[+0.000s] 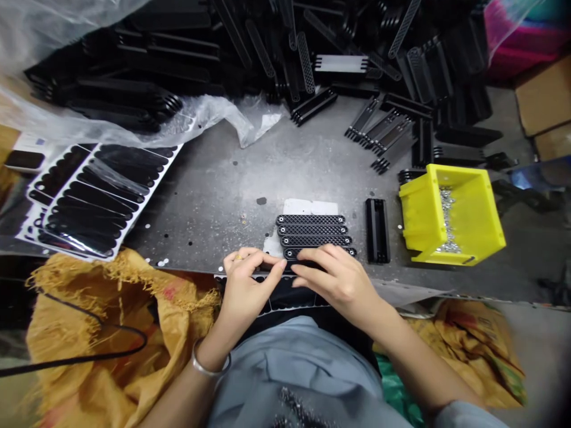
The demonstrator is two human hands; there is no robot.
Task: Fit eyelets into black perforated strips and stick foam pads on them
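Several black strips with a textured surface and a round metal piece at each end lie in a row [313, 230] at the table's front. My left hand [250, 270] is at the row's lower left, its thumb and index finger closed on the end of a dark black strip [289, 266]. From the right, my right hand [336, 276] reaches over the nearest textured strip, its bent fingertips at the same black strip; its thumb is hidden. Much of the held strip is covered by my fingers. A black slotted bar [377, 230] lies to the right of the row.
A yellow bin [482, 217] with small metal pieces stands at the right. Sheets of black stickers [100, 199] lie at the left. Black plastic parts [263, 47] are heaped along the back, beside clear plastic wrap [214, 113]. A yellow woven sack [111, 333] hangs below the front edge.
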